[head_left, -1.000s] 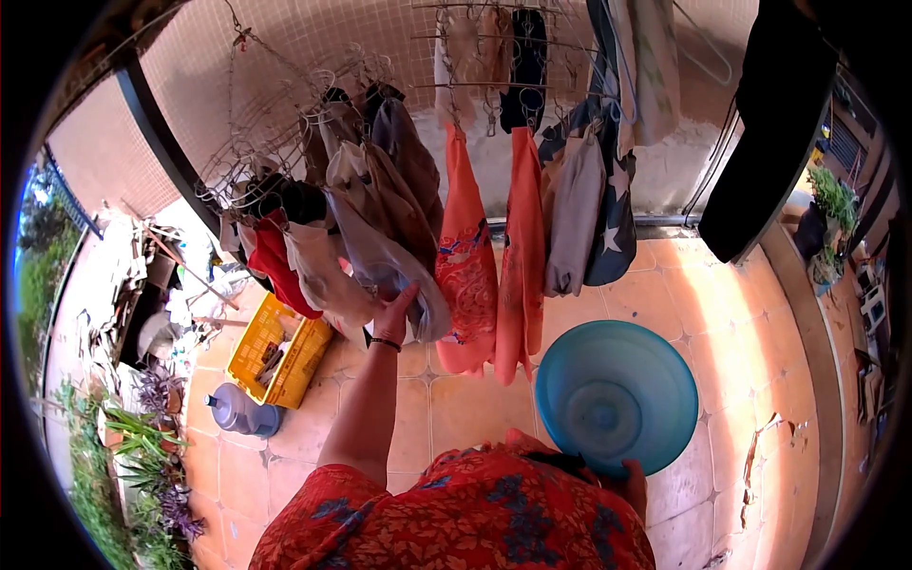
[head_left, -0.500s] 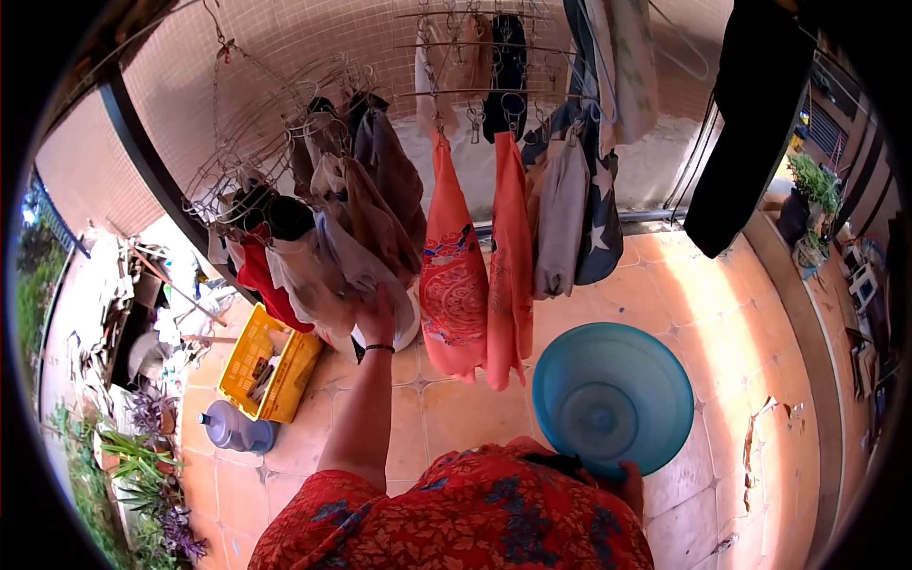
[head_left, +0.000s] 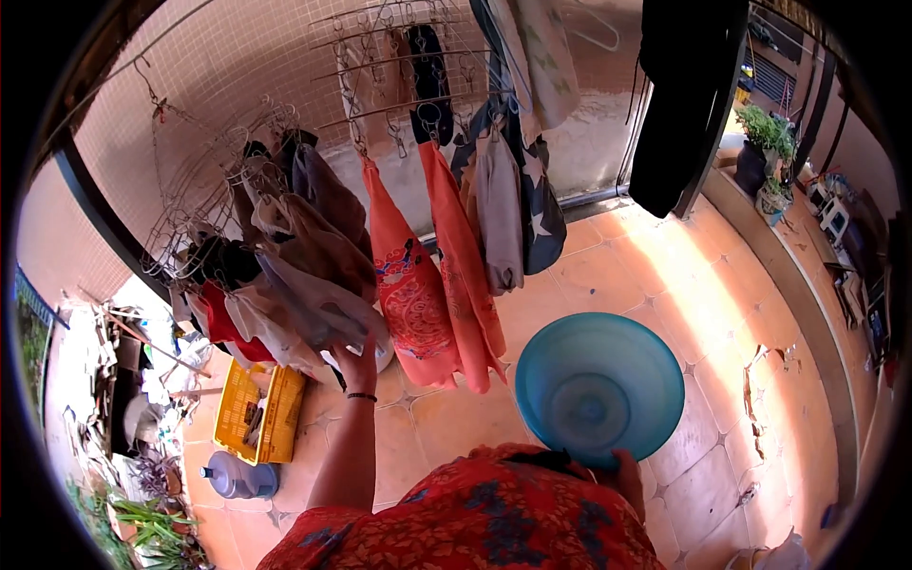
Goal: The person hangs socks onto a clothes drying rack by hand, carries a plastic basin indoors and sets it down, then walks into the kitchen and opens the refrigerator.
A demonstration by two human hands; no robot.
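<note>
My left hand (head_left: 355,363) is raised against the lower part of a grey cloth (head_left: 309,299) that hangs from a wire rack with clips; its fingertips are partly hidden by the fabric. Beside it hang a beige cloth (head_left: 271,328) and a red cloth (head_left: 224,323). Two orange-red printed cloths (head_left: 413,294) hang to the right. Low on the right, my right hand (head_left: 625,472) grips the near rim of a teal plastic basin (head_left: 600,385), whose inside shows nothing in it.
A yellow crate (head_left: 282,413) and a plastic water bottle (head_left: 237,475) stand on the tiled floor at left, near plants (head_left: 157,522). A long black cloth (head_left: 689,104) hangs at upper right. Potted plants (head_left: 766,133) stand on the right ledge.
The view has turned to the right, so the rack and cloths sit further left. My left hand stays at the grey cloth, and my right hand stays on the basin.
</note>
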